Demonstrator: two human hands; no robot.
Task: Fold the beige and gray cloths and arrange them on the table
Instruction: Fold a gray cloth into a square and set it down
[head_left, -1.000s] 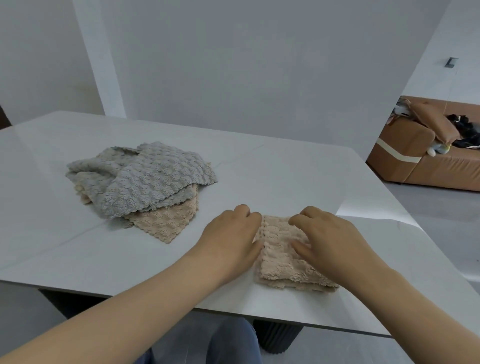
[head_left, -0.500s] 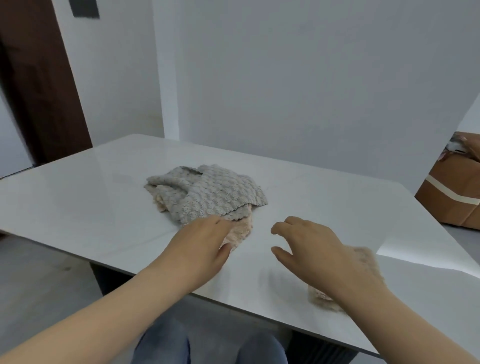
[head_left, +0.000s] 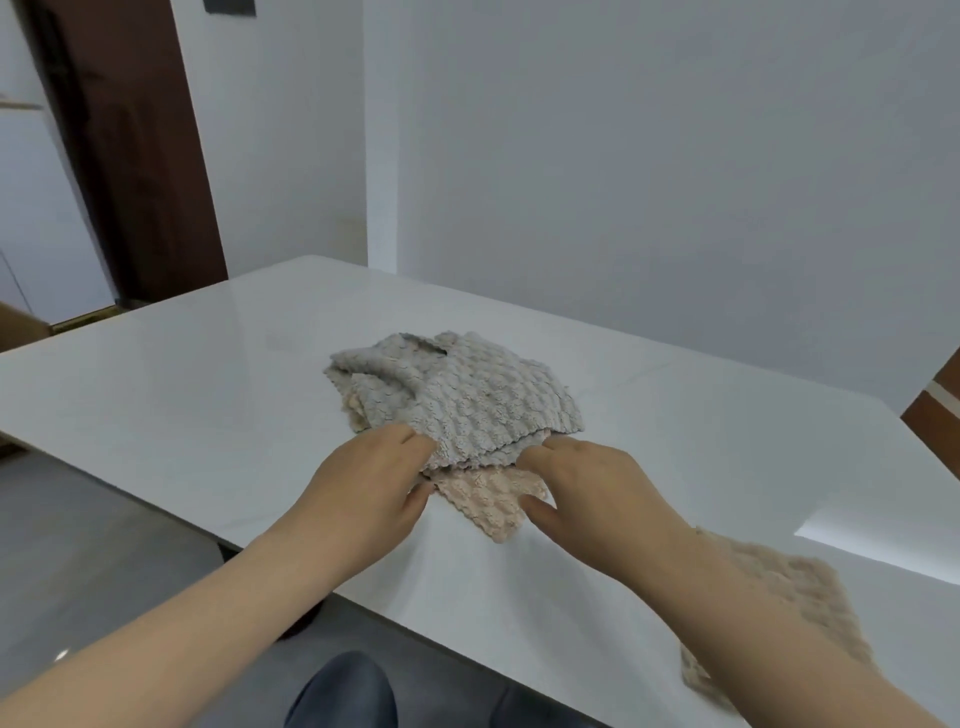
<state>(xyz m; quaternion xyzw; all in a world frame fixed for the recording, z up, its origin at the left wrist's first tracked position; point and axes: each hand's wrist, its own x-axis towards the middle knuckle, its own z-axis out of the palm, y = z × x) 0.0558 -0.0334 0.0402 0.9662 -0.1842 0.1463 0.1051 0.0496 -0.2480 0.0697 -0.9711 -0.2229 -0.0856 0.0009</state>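
Observation:
A crumpled gray cloth (head_left: 467, 395) lies in a heap mid-table on top of a beige cloth (head_left: 488, 499) whose corner sticks out toward me. My left hand (head_left: 374, 483) grips the near left edge of the gray cloth, thumb under the fabric. My right hand (head_left: 587, 483) is at the heap's near right edge, fingertips tucked under the gray cloth and thumb on the beige corner. A folded beige cloth (head_left: 779, 613) lies at the near right, partly hidden by my right forearm.
The white glossy table (head_left: 182, 395) has its near edge running diagonally below my hands. A dark brown door (head_left: 130, 156) stands at the left. A brown sofa edge (head_left: 935, 410) shows at far right. My knees are under the table edge.
Both hands left the folded beige cloth and moved left to the heap. They now hold its near edge. The view has swung left.

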